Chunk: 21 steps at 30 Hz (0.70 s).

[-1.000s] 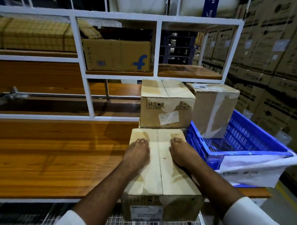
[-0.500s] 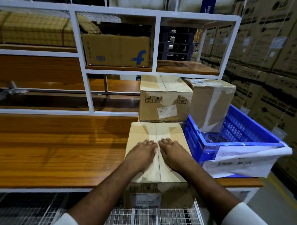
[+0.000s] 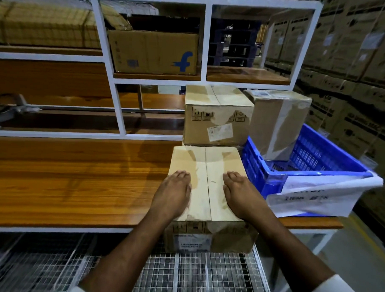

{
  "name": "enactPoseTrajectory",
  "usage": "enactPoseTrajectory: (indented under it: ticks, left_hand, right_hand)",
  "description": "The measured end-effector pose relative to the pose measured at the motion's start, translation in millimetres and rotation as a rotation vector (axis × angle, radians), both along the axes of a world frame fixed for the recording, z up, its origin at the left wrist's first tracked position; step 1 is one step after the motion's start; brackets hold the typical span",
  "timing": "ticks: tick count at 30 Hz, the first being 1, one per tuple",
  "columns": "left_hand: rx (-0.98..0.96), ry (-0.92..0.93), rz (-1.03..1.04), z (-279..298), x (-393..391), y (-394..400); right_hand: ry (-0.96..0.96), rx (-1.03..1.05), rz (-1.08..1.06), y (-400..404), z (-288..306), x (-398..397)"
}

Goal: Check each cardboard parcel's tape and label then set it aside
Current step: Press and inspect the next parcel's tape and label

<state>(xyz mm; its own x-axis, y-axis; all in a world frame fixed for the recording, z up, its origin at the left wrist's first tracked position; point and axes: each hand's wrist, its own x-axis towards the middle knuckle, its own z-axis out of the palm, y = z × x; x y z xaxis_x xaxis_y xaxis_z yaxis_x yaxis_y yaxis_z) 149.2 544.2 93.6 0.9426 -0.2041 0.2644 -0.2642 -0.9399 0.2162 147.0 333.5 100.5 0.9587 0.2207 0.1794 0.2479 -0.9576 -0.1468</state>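
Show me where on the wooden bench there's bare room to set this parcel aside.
Bare wood runs the whole stretch left of the near parcel, between the white rack frame and the bench's front edge. The right end is crowded: the rear parcel directly behind, the blue crate with an upright parcel alongside.

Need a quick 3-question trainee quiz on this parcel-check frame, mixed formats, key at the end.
1. True or false: both hands lie flat on top of the nearest parcel.
2. Where does the tall taped parcel stand? A) on the upper shelf B) in the blue crate C) on the wire grid
3. Fill in: the nearest parcel's printed label is on its ___ face, toward the person.

Key:
1. True: the left hand and the right hand rest on either side of the centre seam, fingers straight.
2. B
3. front
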Motion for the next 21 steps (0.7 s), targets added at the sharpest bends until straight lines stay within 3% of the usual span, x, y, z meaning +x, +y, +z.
enactPoseTrajectory:
  ticks: [5,11,21]
  left_hand:
    - [0.014,0.017,-0.005,14.0,-3.6,-6.2]
    - [0.017,0.061,-0.195,3.8,-35.2,-17.7]
    - [0.002,0.032,-0.119,-1.2,-48.3,-6.7]
  right_hand:
    - [0.026,-0.029,0.024,4.1,12.4,-1.0]
    - [0.058,-0.085,0.156,22.3,0.9,-29.6]
    - [0.003,0.001,0.13,7.7,7.0,-46.6]
